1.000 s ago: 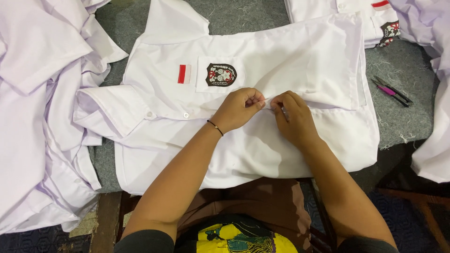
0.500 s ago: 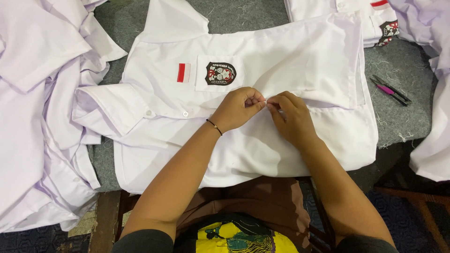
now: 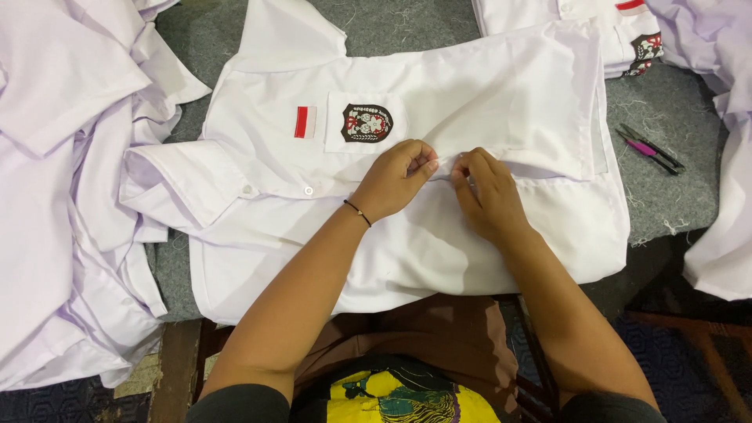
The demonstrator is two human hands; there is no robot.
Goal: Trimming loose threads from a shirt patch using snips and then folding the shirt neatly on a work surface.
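While the white short-sleeved cotton shirt lay flat on the grey felt table, the left hand and right hand each pinched its front edge, fingers curled tight.

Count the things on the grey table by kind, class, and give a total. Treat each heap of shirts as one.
Flat shirt under both hands: 1
Shirt heaps: 2
Folded shirt at top: 1
Snips: 1
Total: 5
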